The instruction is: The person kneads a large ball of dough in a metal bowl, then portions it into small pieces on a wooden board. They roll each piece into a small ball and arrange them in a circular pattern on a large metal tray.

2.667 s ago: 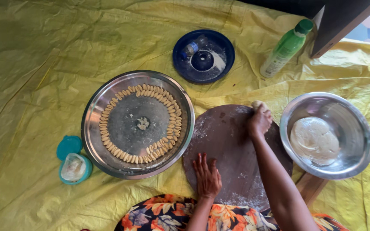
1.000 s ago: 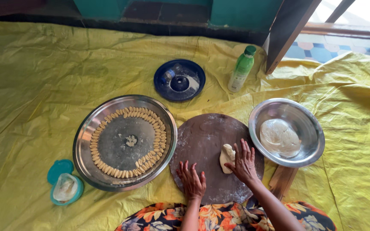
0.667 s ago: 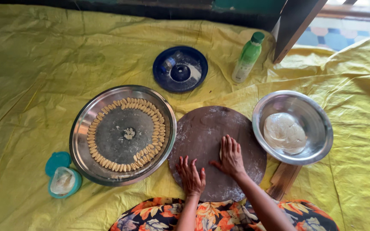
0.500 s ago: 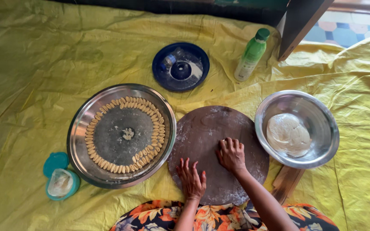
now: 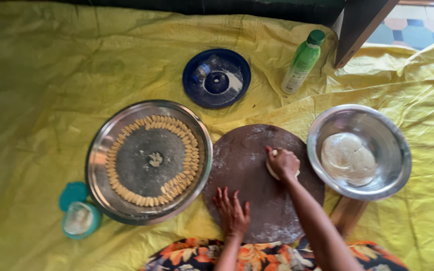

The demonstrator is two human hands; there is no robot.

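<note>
The right hand (image 5: 282, 163) curls closed over a small dough piece (image 5: 276, 173), likely soft, light and slightly sticky, best cupped from above, while the left hand (image 5: 233, 213) lies open and flat on the near edge of the floured round board (image 5: 257, 200).

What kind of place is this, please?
Probably a home floor set up for making food: a yellow sheet covers the ground, with a round board, a steel bowl of dough and a tray of shaped pieces.

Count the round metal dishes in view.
2. A wide flat steel tray lies left of the round board, with small dough pieces ringed inside. A deeper steel bowl sits right of the board, holding a dough lump. None seem hidden.
</note>
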